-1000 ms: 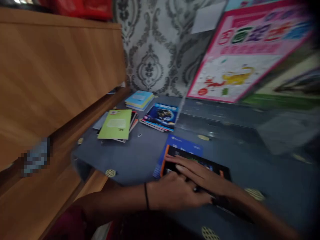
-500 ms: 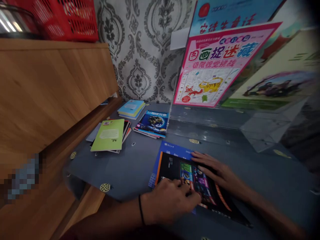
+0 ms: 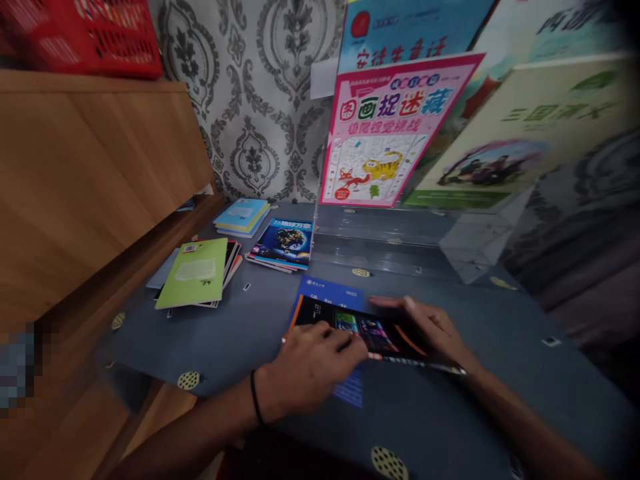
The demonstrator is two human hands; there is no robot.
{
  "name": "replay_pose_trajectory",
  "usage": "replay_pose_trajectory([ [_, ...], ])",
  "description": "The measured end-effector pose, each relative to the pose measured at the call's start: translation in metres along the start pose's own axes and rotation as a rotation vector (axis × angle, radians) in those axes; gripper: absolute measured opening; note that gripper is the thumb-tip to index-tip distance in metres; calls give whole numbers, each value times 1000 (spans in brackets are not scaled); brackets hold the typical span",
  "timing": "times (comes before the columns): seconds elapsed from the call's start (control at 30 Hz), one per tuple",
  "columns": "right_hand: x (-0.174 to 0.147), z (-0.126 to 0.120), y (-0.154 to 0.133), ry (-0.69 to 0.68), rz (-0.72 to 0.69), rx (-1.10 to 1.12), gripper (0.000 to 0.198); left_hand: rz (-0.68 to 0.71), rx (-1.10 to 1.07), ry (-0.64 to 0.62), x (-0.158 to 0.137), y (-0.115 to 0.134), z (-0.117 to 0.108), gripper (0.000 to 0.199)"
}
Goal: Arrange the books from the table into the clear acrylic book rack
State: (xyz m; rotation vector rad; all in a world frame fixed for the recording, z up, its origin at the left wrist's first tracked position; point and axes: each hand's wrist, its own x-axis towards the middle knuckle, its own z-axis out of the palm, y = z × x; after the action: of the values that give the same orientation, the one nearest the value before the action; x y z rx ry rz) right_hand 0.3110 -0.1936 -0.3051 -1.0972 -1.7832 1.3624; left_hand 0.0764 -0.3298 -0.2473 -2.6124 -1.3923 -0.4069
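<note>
A black magazine [image 3: 320,312] with an orange spine and colourful pictures lies tilted over a blue booklet [image 3: 333,288], its near edge raised. My left hand [image 3: 313,360], wearing a black wristband, is closed on the magazine's near left part, fingers curled over the cover. At the far right edge, my right hand [image 3: 435,327] is against the magazine with its thumb up and fingers stretched out; part of the palm is hidden behind the cover. The blue booklet rests on the grey patterned tablecloth [image 3: 240,347].
Left of the hands are stacks of books: a green one [image 3: 195,273], a light blue one [image 3: 240,215] and one topped by an earth-cover magazine [image 3: 285,243]. A clear stand [image 3: 370,250] holds upright books, including a pink one [image 3: 385,140]. A wooden cabinet [image 3: 95,173] borders the left side.
The magazine's near edge has risen, baring more of the blue booklet underneath. My right hand has gone from lying on the cover to its far right edge. The view has shifted rightward.
</note>
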Motion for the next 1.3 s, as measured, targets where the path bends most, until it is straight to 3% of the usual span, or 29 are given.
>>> replay_pose_trajectory([
  [0.07, 0, -1, 3, 42, 5, 168, 66, -40, -45, 76, 9, -10, -9, 17],
  [0.17, 4, -2, 7, 71, -98, 360, 62, -150, -215, 193, 26, -30, -24, 27],
  [0.33, 1, 7, 2, -5, -96, 432, 54, -348, -666, 405, 52, -52, -36, 22],
  [0.47, -4, 20, -2, -66, -59, 422, 48, -450, -1076, 461, 62, -54, -19, 26],
  [0.63, -6, 26, -3, -123, 5, 503, 50, -671, -1566, 549, 69, -49, 17, 39],
  [0.77, -7, 25, -5, -174, 23, 568, 51, -812, -1776, 584, 72, -43, 40, 48],
  [0.93, -9, 24, -9, -202, 28, 571, 52, -912, -1857, 541, 71, -42, 60, 52],
  [1.07, -7, 19, -11, -159, 1, 517, 52, -915, -1743, 617, 70, -45, 60, 51],
  [1.17, -3, 9, -12, -53, -50, 417, 50, -840, -1580, 642, 72, -49, 50, 45],
  [1.3, 0, -10, -18, 53, -139, 343, 45, -660, -1259, 458, 82, -54, 31, 45],
])
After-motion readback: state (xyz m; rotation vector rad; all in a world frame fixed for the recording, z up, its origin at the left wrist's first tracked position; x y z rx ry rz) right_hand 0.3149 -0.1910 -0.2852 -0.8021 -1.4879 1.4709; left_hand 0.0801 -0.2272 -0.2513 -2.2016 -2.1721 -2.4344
